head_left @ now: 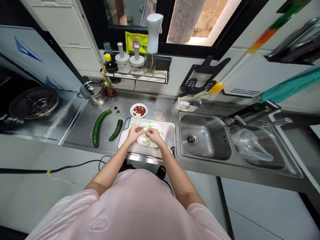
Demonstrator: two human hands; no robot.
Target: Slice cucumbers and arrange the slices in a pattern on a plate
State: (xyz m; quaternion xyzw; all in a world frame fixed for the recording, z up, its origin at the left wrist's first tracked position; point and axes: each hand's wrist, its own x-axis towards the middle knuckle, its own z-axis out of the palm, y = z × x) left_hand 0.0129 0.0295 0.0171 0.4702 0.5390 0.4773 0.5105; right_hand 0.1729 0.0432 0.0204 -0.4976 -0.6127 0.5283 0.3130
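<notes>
My left hand (135,133) and my right hand (153,135) meet above a white oval plate (160,130), their fingertips close together. Pale-green cucumber slices (147,140) lie on the plate in a loose ring, and my fingers hide whatever they may pinch. The plate sits on a white cutting board (125,141). Along the board's right side lies what looks like a kitchen knife (169,137). To the left, on the steel counter (80,123), are a whole cucumber (98,128) and a shorter cucumber piece (116,130).
A small plate of chopped red chili (139,110) stands behind the board. A steel pot (92,92) and a stove (33,102) are at the left. At the right are a steel sink (203,136) and a plastic bag (251,146) in its second basin.
</notes>
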